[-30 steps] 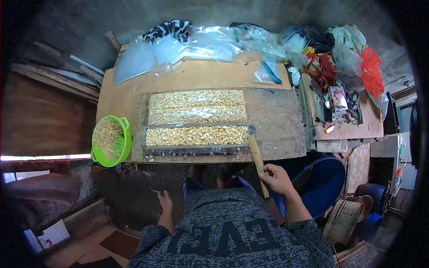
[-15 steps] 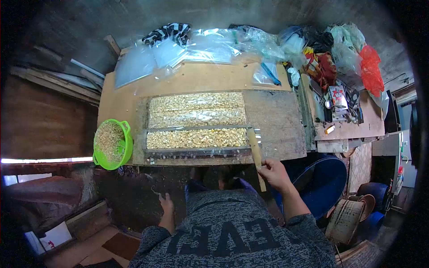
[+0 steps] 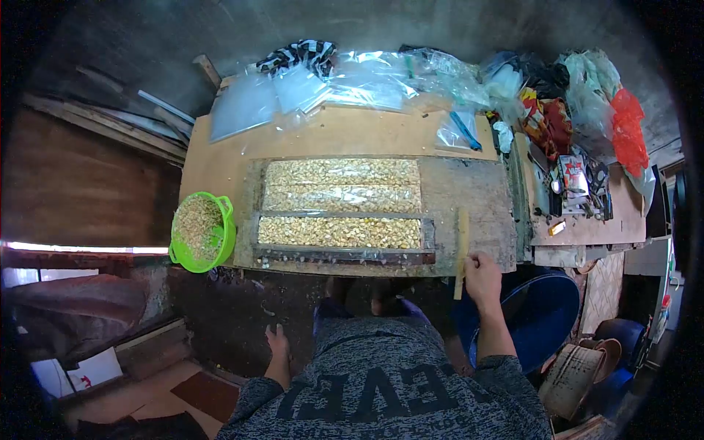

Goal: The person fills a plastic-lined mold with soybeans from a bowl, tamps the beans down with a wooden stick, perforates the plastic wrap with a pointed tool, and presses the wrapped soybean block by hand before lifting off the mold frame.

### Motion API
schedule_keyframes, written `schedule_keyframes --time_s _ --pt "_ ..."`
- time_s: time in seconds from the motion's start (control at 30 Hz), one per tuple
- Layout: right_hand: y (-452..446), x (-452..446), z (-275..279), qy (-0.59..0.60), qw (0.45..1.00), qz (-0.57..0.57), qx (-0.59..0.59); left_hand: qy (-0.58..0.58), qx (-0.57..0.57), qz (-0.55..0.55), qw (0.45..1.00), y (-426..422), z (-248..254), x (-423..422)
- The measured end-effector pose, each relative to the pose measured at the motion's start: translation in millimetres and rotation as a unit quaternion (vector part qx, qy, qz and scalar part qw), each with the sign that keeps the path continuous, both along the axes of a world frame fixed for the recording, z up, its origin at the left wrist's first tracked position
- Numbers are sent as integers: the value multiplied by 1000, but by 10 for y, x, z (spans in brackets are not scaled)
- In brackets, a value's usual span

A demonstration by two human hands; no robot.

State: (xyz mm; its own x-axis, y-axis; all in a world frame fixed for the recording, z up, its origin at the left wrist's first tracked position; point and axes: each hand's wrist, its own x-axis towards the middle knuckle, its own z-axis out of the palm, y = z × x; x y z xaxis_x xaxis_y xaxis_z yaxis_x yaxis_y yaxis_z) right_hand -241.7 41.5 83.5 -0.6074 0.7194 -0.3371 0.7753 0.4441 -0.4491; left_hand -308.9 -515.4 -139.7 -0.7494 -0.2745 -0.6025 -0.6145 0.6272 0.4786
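Grasping a flat wooden strip (image 3: pixel 462 246) near its lower end, the fingers of the right hand (image 3: pixel 484 280) close around it just in front of the counter (image 3: pixel 345 128). The strip points away from the person, its upper part over the bare right side of a worn wooden board (image 3: pixel 473 183) and its lower end past the board's front edge; whether it touches the board, I cannot tell. The left hand (image 3: pixel 278 342) hangs low before the counter, well apart from everything on it, its fingers loose and holding nothing.

On the board, left of the strip, lie rows of pale, chunky pieces. Two back rows (image 3: pixel 341 185) sit side by side beneath shiny clear film, and a front row (image 3: pixel 339 232) lies between dark bars (image 3: pixel 345 257). At the counter's left edge stands a bright green basket (image 3: pixel 230 238), partly filled with pale crumbs (image 3: pixel 196 224). Clear plastic sheets (image 3: pixel 246 110) spread along the back, with a red plastic bag (image 3: pixel 628 132) at the far right. A big blue tub (image 3: pixel 546 312) stands below the right hand, beside the forearm.
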Motion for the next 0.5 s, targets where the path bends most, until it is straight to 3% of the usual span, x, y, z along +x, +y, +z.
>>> schedule_keyframes --time_s 0.03,0.07,0.1,0.13,0.2,0.3,0.33,0.43,0.5 --pt "-23 -46 47 54 998 -6 19 14 -12 -27 999 12 58 -7" --pt "-36 -89 58 109 993 -12 38 -13 -2 36 999 45 102 -18" --pt "-33 -102 -17 142 989 -19 -31 -39 8 99 994 130 233 -52" --pt "-86 -180 37 145 989 -15 -36 -35 5 104 994 184 338 -72" --pt "-304 -427 311 330 941 31 -68 -21 -6 81 997 256 526 -85" --pt "-563 -759 624 417 903 102 -35 37 18 62 997 78 292 -51" --pt "-584 -874 608 421 900 108 -42 42 14 69 997 132 417 -83" --pt "-666 -1131 341 278 917 274 77 85 -9 10 996 436 989 -243" --pt "-699 -1113 226 274 919 273 78 117 52 -26 991 697 1379 -397"
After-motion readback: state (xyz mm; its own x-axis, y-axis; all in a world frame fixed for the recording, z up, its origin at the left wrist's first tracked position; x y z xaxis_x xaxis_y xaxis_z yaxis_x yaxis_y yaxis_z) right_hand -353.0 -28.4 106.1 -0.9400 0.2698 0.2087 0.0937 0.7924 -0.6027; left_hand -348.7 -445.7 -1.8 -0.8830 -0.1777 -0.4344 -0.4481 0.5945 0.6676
